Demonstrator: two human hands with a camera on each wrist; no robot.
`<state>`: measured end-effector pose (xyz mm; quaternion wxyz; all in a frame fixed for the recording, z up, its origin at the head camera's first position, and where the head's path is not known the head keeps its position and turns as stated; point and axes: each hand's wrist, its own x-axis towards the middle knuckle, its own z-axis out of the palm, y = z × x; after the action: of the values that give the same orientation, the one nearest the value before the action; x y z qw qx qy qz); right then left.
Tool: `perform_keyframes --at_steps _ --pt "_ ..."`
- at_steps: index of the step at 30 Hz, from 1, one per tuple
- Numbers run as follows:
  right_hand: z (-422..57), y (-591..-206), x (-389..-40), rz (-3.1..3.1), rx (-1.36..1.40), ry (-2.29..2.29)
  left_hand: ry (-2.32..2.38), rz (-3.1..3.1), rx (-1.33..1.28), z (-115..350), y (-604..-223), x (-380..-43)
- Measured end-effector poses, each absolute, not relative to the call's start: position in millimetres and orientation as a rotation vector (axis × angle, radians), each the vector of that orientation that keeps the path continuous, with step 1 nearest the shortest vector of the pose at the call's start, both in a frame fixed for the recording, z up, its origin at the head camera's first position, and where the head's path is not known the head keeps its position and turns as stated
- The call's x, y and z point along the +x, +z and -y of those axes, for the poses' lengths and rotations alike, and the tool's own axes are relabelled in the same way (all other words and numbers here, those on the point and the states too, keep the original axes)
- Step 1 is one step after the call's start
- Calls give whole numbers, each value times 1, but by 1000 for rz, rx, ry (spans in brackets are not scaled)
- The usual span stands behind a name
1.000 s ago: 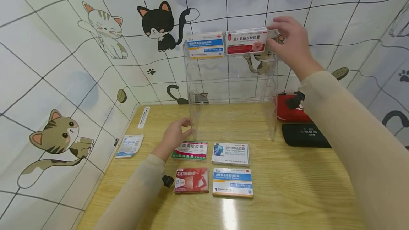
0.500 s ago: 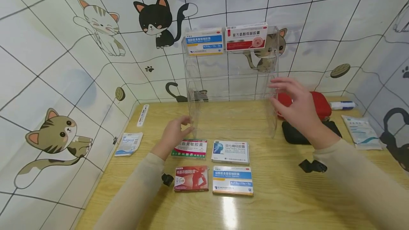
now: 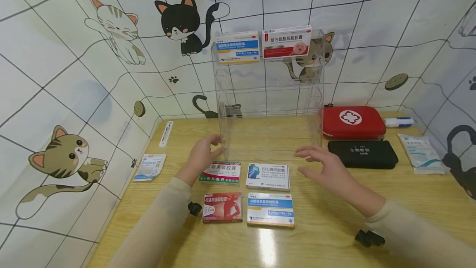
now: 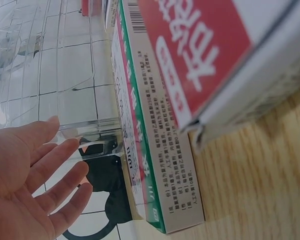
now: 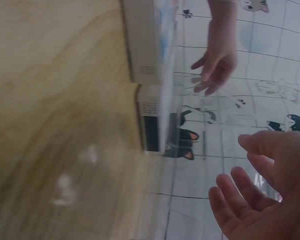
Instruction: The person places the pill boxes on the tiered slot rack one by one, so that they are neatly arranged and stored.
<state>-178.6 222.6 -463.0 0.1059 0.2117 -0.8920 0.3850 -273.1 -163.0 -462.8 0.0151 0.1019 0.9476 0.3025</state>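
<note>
My left hand, loosely spread and gripping nothing, is partly hiding the green-edged box; whether it is touching the clear stand, I cannot tell. My right hand, fingers parted, holding nothing, is hovering beside the blue-head box, worktop stretching nearer me.

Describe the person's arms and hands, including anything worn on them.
The left sleeve and right sleeve are long, plain and cream-coloured. A small black wrist camera shows beside each. The left hand and right hand are bare, without gloves.
</note>
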Motion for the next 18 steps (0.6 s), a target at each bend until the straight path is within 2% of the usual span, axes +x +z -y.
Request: perform_keyframes --at_steps 6,18 --pt "-216 -485 -185 2736 694 1210 935 -2946 302 163 -463 -273" --pt "-204 -505 -198 2874 685 1261 929 -2944 300 160 -458 -272"
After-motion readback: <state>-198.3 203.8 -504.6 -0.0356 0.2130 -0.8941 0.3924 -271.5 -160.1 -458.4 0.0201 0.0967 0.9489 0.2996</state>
